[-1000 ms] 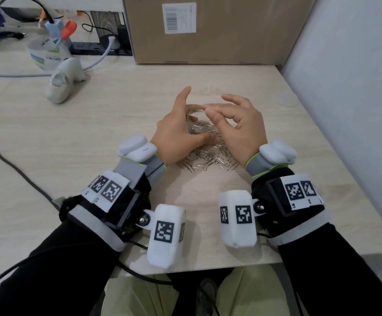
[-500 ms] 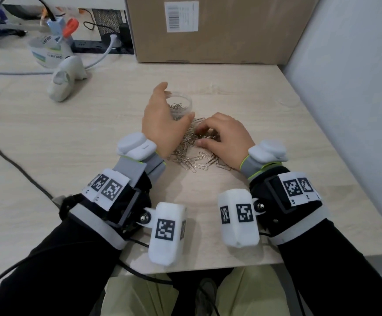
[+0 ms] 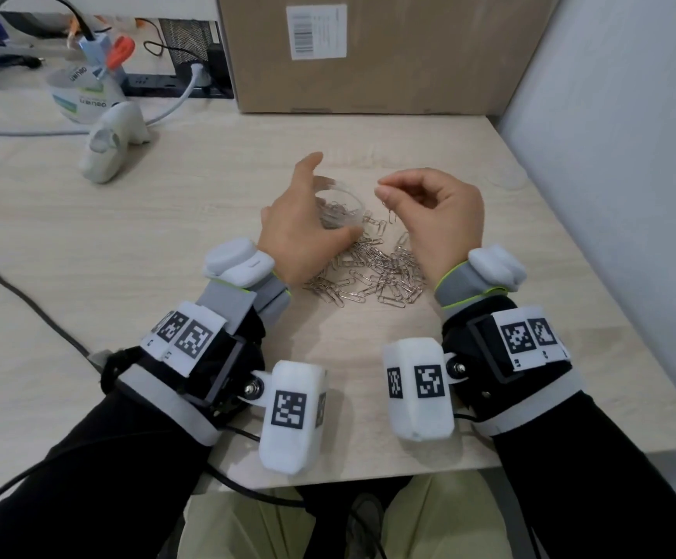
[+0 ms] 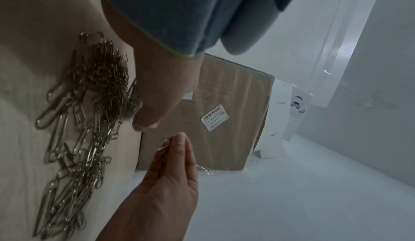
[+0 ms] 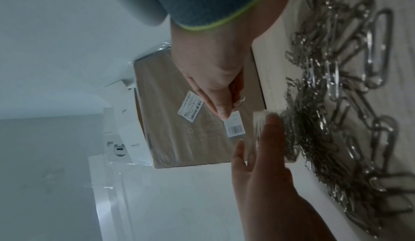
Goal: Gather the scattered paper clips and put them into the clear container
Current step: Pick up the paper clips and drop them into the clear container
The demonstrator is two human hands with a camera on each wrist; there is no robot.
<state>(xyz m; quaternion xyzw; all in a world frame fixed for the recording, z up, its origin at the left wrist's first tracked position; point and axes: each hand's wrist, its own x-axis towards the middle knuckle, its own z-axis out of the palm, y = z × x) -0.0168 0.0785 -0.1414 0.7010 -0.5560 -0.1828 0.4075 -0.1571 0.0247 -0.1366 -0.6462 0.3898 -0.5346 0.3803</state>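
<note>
A clear round container (image 3: 346, 194) stands on the wooden table and holds several silver paper clips (image 3: 334, 217). My left hand (image 3: 328, 203) cups it, thumb on the near wall and fingers behind the far wall. Raised to the right of the container, my right hand (image 3: 382, 191) pinches a few clips (image 3: 391, 211) that dangle from thumb and forefinger. The loose pile of clips (image 3: 376, 280) lies between my wrists. In the right wrist view the pinched clip (image 5: 239, 101) hangs near the container wall (image 5: 260, 120). The left wrist view shows the pile (image 4: 85, 120) beside my thumb (image 4: 145, 118).
A large cardboard box (image 3: 368, 54) stands against the back edge. A grey wall (image 3: 610, 195) closes the right side. A white handheld device (image 3: 110, 143), a labelled tub (image 3: 82, 92) and cables (image 3: 5, 272) occupy the left.
My right hand has lifted off the pile with clips pinched in it. My left hand has stayed at the container, which it set down from the raised hold of a second ago.
</note>
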